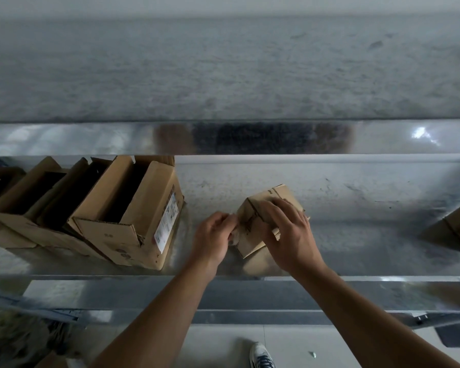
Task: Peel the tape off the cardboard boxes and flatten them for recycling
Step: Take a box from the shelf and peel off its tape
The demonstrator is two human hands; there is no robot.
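Small box (251,244): a closed cardboard carton is seen near the middle of the metal table (356,205), closer to the front edge than to the back rim. It is tilted, with one corner turned toward the person.
Right hand (287,232): it is laid over the top of the small box, fingers spread and bent down across the far side, thumb on the near face. The carton is gripped and held steady.
Left hand (213,236): it is placed just beside the box's left face, fingers curled inward. A pale strip is pinched between the thumb and fingertips.
Tape (236,233): a whitish, crumpled length is seen between the left fingertips and the box's left face. It is blurred, so how much remains stuck cannot be told.
Opened boxes (101,208): a row of larger cartons is set along the left part of the table, flaps up and dark inside, leaning against one another. They are well apart from the small box.
White label (168,221): it is stuck on the right side of the nearest opened carton.
Further box (456,231): it is cut off by the right edge of the table view.
Shoe (260,354): it is seen on the pale floor below the front edge.
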